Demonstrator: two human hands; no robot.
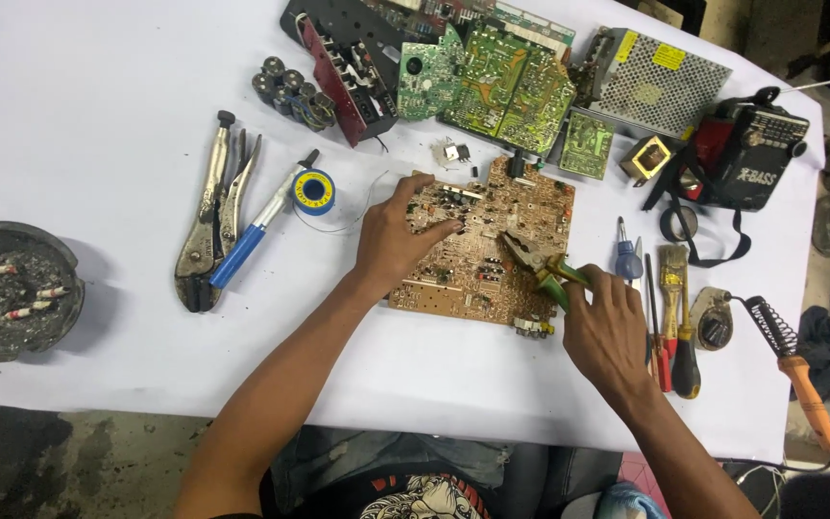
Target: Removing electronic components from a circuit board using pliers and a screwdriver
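Gripping green-handled pliers (540, 264), the right hand (607, 332) is closing round their handles while the nose is pointing up-left onto the brown circuit board (477, 279) lying mid-table. Left hand (391, 240) is pressing flat, fingers spread, on the board's left part, well apart from the nose.

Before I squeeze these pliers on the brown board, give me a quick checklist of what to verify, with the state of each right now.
1. Brown circuit board flat on the white table: ok.
2. Left hand pressing the board's upper left part to steady it: ok.
3. Right hand closed around the green pliers handles: ok.
4. Plier tips on the intended part: cannot tell, too small to see.
5. Left fingertips apart from the plier tips: ok.
6. Soldering iron lying at the table's right edge, away from both hands: ok; whether hot, cannot tell.
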